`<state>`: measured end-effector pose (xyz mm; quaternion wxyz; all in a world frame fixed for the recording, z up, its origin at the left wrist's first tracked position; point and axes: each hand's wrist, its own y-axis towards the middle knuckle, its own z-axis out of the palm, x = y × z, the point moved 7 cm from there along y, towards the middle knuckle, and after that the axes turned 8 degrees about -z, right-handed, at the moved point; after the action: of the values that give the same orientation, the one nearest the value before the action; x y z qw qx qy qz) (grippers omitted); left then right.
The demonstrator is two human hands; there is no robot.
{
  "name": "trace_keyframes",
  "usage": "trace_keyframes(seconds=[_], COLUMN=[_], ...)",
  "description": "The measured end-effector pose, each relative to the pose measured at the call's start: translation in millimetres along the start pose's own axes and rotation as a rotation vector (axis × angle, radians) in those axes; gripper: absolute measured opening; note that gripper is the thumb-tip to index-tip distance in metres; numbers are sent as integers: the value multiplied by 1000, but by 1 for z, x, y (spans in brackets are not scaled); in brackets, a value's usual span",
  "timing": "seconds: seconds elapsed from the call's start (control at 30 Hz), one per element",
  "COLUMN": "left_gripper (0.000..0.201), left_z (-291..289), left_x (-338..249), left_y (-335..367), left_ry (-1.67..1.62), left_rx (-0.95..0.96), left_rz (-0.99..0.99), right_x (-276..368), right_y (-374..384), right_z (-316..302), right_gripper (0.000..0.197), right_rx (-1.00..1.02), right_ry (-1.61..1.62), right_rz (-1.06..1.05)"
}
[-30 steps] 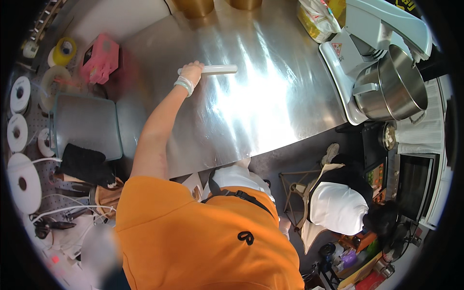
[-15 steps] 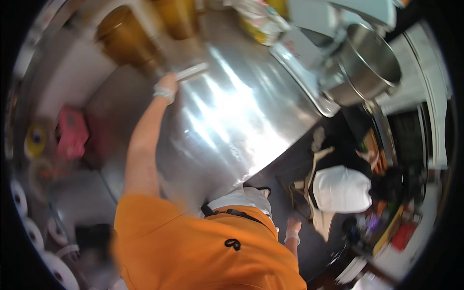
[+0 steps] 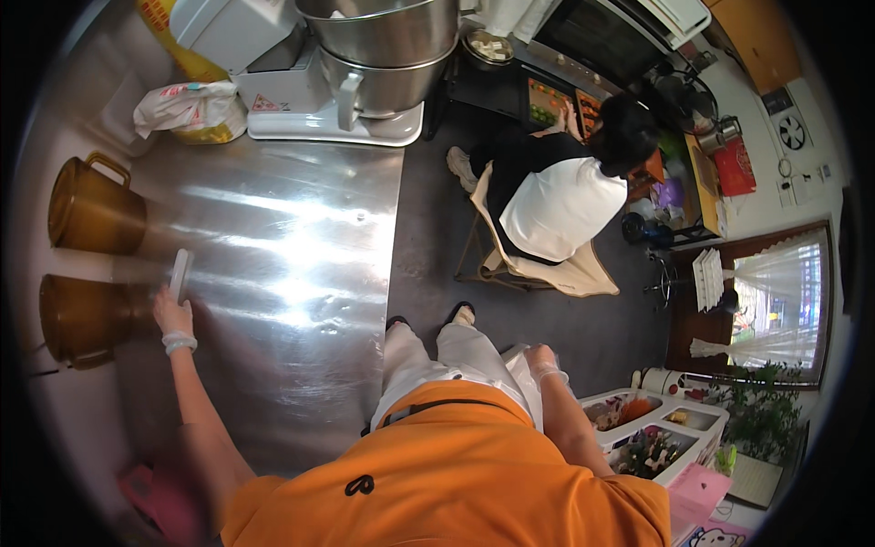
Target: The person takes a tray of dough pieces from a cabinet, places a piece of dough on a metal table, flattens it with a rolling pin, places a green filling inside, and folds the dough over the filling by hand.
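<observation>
"Head view, from where I sit: which hand worries you?"

"Left hand. I see it grasping the near end of a white bar over the left side of the steel table. The far brown jug and the near brown jug stand just left of it."

"So what could go wrong?"

"I'd judge a push too far left could knock the near brown jug, because the gap is so slim. A loose grip might also let the bar skid on that slick metal."

"And the right hand?"

"Curled by the right thigh, next to some pale material. I can't tell whether the fingers clutch it."

"What else can't you make out?"

"The bar's near end, under the fingers. Glare washes out the middle of the table, so I can't say if it's wet. The mixing bowl is cut off at the far edge, and something pink at the near left is too blurred to name."
</observation>
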<state>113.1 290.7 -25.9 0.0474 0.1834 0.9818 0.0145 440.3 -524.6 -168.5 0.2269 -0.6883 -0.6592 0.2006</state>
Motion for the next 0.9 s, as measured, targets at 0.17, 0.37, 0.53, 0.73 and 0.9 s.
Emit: trace_keyframes(seconds=[0.17, 0.37, 0.53, 0.73, 0.9], left_gripper=[36, 37, 52, 61, 60], left_z=[2, 20, 34, 53, 56], left_x=[-96, -228, -262, -255, -257], left_y=[-57, -161, -226, -254, -255], left_ry=[-510, -753, -596, -238, -187], left_rx=[-34, 112, 113, 107, 70], left_rz=[264, 505, 415, 357, 363], right_x=[10, 4, -18, -75, -89], right_y=[3, 8, -7, -10, 3], right_z=[0, 6, 22, 77, 101], right_gripper=[31, 19, 18, 24, 25], right_rx=[-96, -147, -213, -100, -71], right_ry=[-48, 171, 267, 347, 395], right_rz=[-56, -97, -11, 89, 56])
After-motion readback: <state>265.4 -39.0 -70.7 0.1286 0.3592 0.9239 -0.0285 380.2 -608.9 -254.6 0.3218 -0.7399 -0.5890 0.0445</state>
